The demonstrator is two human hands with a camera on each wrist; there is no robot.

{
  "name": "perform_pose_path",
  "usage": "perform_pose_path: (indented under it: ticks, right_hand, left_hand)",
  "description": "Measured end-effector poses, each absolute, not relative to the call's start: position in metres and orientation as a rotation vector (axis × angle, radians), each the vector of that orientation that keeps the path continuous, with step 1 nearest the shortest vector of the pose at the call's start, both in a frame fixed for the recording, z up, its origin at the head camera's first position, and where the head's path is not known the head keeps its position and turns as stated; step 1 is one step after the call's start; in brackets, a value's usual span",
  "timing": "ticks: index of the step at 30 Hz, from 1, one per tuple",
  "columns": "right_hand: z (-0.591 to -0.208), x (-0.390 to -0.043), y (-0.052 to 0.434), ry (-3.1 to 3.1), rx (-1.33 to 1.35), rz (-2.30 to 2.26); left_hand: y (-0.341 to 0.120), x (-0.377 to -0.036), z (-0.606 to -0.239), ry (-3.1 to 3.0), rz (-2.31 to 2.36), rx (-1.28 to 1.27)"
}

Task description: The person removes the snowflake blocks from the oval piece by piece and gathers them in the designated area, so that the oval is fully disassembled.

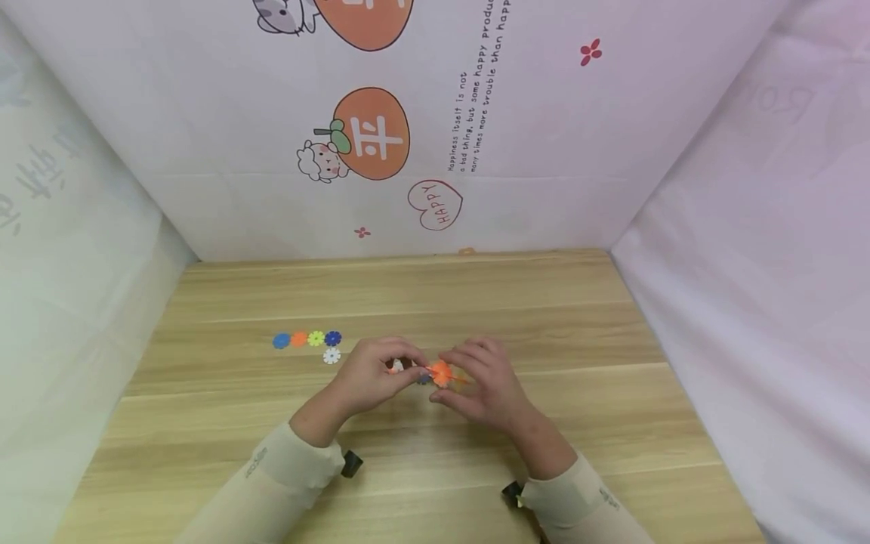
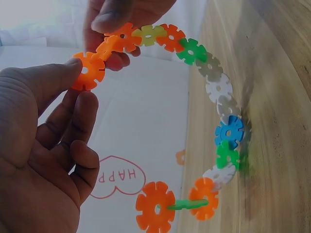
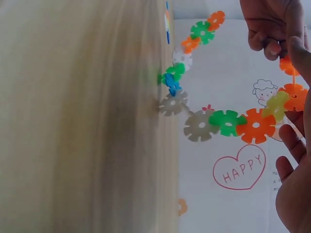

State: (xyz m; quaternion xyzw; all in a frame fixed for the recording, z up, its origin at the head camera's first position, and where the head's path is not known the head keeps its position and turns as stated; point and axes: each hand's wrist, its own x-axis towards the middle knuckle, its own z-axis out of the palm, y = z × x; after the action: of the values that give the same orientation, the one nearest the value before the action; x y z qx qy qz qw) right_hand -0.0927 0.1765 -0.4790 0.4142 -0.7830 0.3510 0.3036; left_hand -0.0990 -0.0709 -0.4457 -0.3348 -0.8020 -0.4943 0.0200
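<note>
Above the table, both hands hold a curved chain of notched plastic snowflake discs slotted together. My left hand (image 2: 48, 141) pinches an orange disc (image 2: 90, 72) at one end between thumb and fingers. My right hand (image 1: 485, 381) grips the chain beside it, around another orange disc (image 1: 442, 373); part of that hold is hidden. From there the chain hangs in an arc through a yellow disc (image 2: 149, 35), a green disc (image 2: 192, 51), white discs (image 2: 219, 87) and a blue disc (image 2: 229, 132). Its other end carries a large orange disc (image 2: 155, 208).
On the table (image 1: 530, 302), left of the hands, several loose discs lie: a blue one (image 1: 282, 341), an orange one (image 1: 299, 338), a yellow one (image 1: 316, 338), a dark blue one (image 1: 333, 338) and a white one (image 1: 331, 355). Printed white cloth walls (image 1: 530, 204) enclose the table.
</note>
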Motion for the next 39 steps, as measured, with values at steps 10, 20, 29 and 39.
perform_pose_path:
  ticks: [10,20,29,39]
  right_hand:
    - [-0.483,-0.09,0.176,-2.099,1.062,0.886]
    - [-0.48,-0.089,0.174,-2.027,1.043,0.935]
    - [-0.481,-0.094,0.19,-2.003,1.008,0.932]
    - [-0.479,-0.094,0.193,-1.996,1.021,0.95]
  left_hand:
    - [-0.071,-0.098,-0.447,-2.439,-1.487,-1.067]
    - [-0.068,-0.097,-0.445,-2.383,-1.256,-1.076]
    - [-0.097,-0.111,-0.434,-2.253,-1.285,-0.903]
    - [-0.125,-0.11,-0.435,-2.372,-1.29,-0.717]
